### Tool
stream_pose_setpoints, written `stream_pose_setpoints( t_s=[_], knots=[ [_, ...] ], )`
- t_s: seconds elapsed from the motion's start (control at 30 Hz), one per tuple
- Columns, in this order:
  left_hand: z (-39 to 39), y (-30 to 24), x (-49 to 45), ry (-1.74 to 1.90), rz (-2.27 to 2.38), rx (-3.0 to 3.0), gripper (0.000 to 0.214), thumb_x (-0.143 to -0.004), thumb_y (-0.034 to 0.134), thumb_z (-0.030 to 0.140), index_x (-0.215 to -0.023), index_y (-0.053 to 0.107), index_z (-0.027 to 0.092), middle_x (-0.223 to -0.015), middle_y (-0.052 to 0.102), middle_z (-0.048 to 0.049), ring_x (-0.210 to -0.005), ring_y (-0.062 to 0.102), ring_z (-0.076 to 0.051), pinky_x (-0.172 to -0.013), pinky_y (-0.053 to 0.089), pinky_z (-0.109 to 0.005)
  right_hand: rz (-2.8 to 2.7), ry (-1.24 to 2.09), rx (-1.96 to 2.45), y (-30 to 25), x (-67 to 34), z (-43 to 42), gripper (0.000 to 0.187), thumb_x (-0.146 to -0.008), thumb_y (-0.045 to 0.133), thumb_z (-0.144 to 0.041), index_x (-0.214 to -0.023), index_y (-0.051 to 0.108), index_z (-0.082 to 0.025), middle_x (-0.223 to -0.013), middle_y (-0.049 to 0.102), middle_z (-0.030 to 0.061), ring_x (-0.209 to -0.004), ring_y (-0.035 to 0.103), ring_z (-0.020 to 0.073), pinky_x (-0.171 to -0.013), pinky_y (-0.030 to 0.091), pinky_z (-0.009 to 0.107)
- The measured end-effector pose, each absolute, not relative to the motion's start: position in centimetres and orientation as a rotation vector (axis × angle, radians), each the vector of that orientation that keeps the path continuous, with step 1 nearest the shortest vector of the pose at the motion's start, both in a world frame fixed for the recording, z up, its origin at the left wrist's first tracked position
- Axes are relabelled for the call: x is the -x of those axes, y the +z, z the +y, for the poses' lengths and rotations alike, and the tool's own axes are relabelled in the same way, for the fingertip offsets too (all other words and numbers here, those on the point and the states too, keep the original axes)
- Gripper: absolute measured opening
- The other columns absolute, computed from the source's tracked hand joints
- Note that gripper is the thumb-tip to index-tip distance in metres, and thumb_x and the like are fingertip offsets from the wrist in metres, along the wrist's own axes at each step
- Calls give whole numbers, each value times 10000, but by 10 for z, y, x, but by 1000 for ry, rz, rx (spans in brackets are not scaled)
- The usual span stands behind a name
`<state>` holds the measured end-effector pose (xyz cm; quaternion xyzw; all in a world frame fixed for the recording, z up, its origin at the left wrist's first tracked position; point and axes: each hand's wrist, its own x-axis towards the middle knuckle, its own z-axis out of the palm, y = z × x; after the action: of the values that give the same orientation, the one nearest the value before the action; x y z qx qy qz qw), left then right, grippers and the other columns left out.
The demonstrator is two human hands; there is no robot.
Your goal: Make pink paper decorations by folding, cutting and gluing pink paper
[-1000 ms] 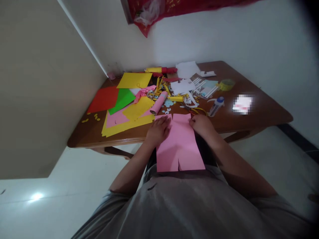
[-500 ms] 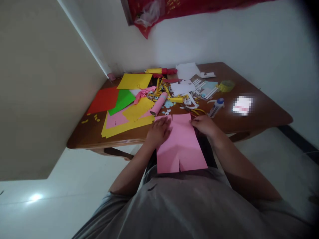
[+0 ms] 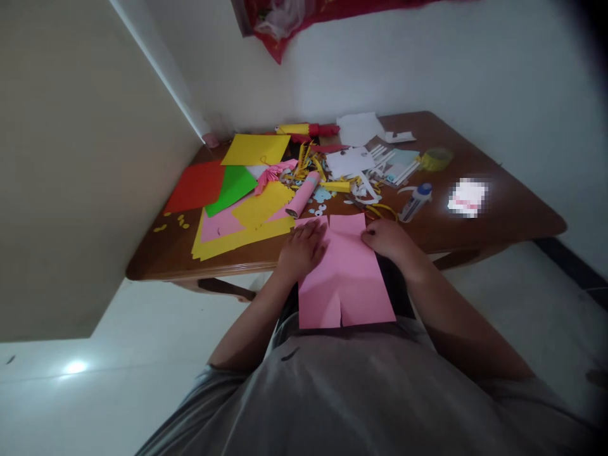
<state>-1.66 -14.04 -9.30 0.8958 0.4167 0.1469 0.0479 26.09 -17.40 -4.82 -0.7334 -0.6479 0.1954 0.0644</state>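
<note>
A sheet of pink paper (image 3: 349, 278) lies over my lap, its far end resting on the table's front edge. It has a slit in its near edge and another in its far edge. My left hand (image 3: 304, 250) is spread flat on the paper's far left part. At the far right edge, my right hand (image 3: 386, 239) pinches the paper between thumb and curled fingers. Just beyond lie scissors with yellow handles (image 3: 384, 209), a pink paper tube (image 3: 303, 195) and a glue bottle (image 3: 416, 202) with a blue cap.
The brown wooden table (image 3: 503, 221) carries yellow sheets (image 3: 256, 150), a red sheet (image 3: 196, 187), a green sheet (image 3: 232, 190), paper scraps and white strips. Yellowish tape (image 3: 436, 159) and a blurred-out bright object (image 3: 468, 197) sit to the right. A wall stands behind.
The view has shifted slightly. Both hands and the pink paper stay almost in place; my right hand's fingers look a little more curled at the paper's edge.
</note>
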Motion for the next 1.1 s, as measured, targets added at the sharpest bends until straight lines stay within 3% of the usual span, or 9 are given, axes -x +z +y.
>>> stream_pose_setpoints(
  t_s=[0.53,0.7,0.8,1.1],
  knots=[
    [-139,-96,17,565,1238,-2772,551,-1161,500,452,-1669,570,249,-1762,529,-119,-1614,538,-336,-1388,381,-553,-1949,616,2225,-43,-263,-175,258,-993,655,-295,-908,860,-164,-970,833,144,-880,742,244,-714,447,329],
    [-140,-97,16,792,1210,-2597,379,-1136,599,466,-1402,781,268,-1542,739,-82,-1434,698,-278,-1289,532,-501,-1689,780,2141,-47,-268,-181,448,-1066,611,-503,-779,771,-199,-724,747,91,-721,703,235,-666,449,332],
    [-140,-97,15,836,1210,-2579,328,-1144,593,462,-1301,824,290,-1436,800,-58,-1354,749,-242,-1310,517,-496,-1577,828,2074,-50,-269,-182,425,-1051,618,-492,-751,725,-209,-652,699,56,-627,644,210,-629,413,333],
    [-144,-95,16,713,1198,-2734,449,-1143,592,492,-1524,688,276,-1649,661,-69,-1542,619,-293,-1370,429,-548,-1745,617,2107,-53,-271,-174,395,-1031,625,-432,-746,760,-194,-761,744,85,-684,619,207,-644,361,348]
  ],
)
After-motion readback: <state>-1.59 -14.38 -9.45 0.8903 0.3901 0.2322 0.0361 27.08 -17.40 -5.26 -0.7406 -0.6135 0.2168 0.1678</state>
